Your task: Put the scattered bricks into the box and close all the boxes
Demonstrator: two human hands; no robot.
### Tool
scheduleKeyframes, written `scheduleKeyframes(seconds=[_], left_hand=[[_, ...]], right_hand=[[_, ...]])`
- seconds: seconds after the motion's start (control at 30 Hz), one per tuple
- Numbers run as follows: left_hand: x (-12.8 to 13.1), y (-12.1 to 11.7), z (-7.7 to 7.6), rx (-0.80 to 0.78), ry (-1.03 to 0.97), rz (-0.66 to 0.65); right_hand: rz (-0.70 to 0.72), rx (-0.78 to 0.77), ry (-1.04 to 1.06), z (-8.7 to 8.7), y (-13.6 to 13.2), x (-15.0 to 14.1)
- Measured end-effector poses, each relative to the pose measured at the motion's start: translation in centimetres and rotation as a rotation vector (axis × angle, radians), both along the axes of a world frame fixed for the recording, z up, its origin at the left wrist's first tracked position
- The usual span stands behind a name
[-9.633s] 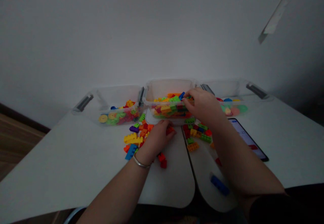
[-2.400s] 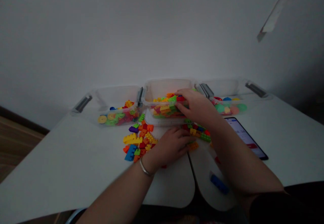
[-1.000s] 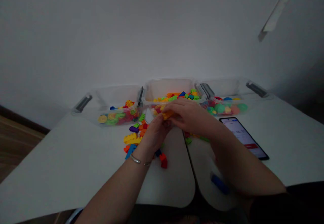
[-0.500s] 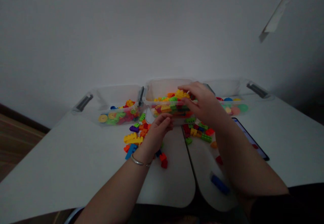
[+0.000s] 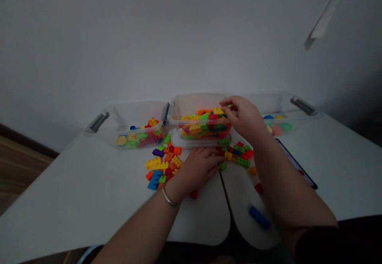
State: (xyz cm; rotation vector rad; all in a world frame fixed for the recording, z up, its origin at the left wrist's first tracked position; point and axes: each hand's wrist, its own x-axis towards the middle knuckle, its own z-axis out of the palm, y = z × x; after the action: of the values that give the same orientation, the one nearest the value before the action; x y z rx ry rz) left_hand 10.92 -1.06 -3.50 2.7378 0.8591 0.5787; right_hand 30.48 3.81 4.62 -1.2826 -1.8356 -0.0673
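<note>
My left hand (image 5: 201, 166) stretches low over the table, fingers extended to the right. Their tips reach the dark red brick (image 5: 219, 151) at the edge of the right-hand pile of toy building bricks (image 5: 243, 162); no brick shows in the hand. My right hand (image 5: 244, 116) hovers at the right rim of the middle clear plastic box (image 5: 198, 96), thumb and fingers apart. A yellow brick (image 5: 219, 111) lies by its fingertips, atop the mixed bricks inside. Left of my left hand, another pile holds yellow bricks (image 5: 156, 163) and a blue brick (image 5: 154, 180).
A left clear box (image 5: 137, 104) and a right clear box (image 5: 264, 98) hold more colourful pieces. A phone (image 5: 295, 164) lies beside my right forearm. One blue brick (image 5: 259, 217) sits near the front edge, right of a gap between the tabletops.
My left hand has moved right and down from in front of the middle box to the right-hand bricks. My right hand has shifted slightly right, away from the yellow brick in the box.
</note>
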Motion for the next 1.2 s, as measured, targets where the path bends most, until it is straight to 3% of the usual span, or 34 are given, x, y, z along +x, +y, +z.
scheduleKeyframes(seconds=[0.3, 0.43, 1.2], left_hand=[[0.3, -0.2, -0.5, -0.057, 0.113, -0.075], [0.4, -0.2, -0.5, -0.052, 0.117, -0.079], [2.3, -0.4, -0.8, 0.083, 0.171, -0.020]], right_hand=[[0.037, -0.157, -0.306, -0.3, 0.2, -0.6], [0.075, -0.153, -0.350, -0.5, 0.2, -0.9], [0.119, -0.097, -0.220, -0.9, -0.1, -0.8]])
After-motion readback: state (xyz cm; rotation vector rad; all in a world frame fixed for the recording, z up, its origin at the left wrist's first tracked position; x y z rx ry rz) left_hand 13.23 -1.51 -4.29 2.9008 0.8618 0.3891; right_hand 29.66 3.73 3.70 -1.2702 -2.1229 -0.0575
